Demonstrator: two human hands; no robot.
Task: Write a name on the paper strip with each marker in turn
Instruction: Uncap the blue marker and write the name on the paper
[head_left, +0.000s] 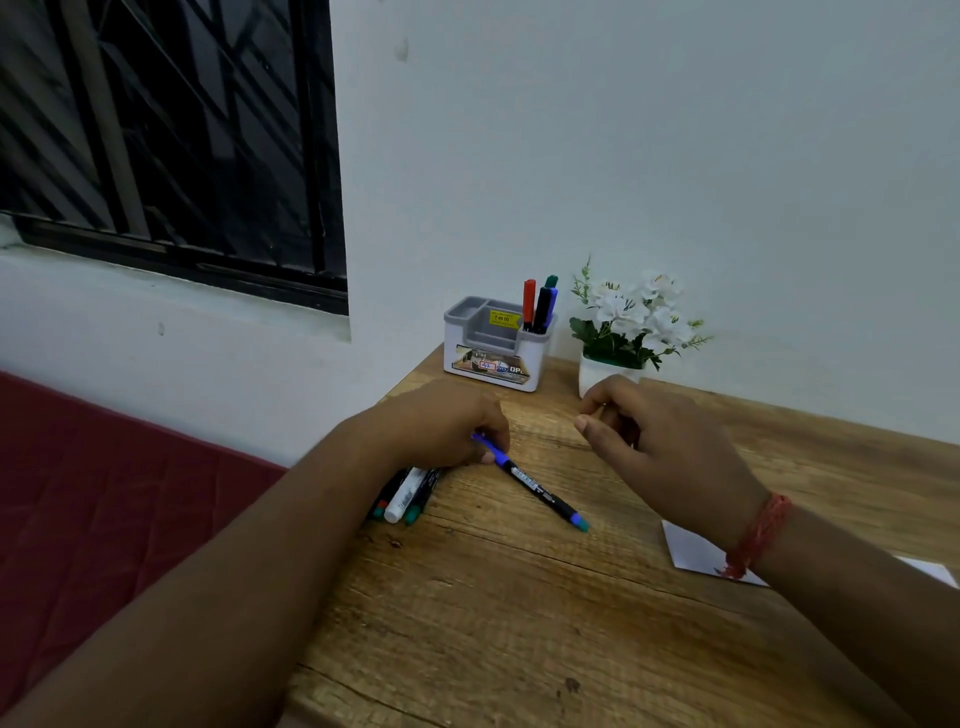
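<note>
A person's left hand (441, 423) pinches the blue cap end of a marker (537, 486) lying slantwise on a wooden desk (519, 623), while the right hand (660, 452) hovers just beside it, fingers loosely curled and holding nothing. More markers (408, 493) lie bunched under the left wrist. The paper (691, 551) lies at the desk's right, partly under the right wrist. An organizer (496, 345) with pens and a flowerpot (623, 332) stand at the wall

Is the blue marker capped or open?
Cannot tell: the left hand covers one end of the blue marker lying on the table.
</note>
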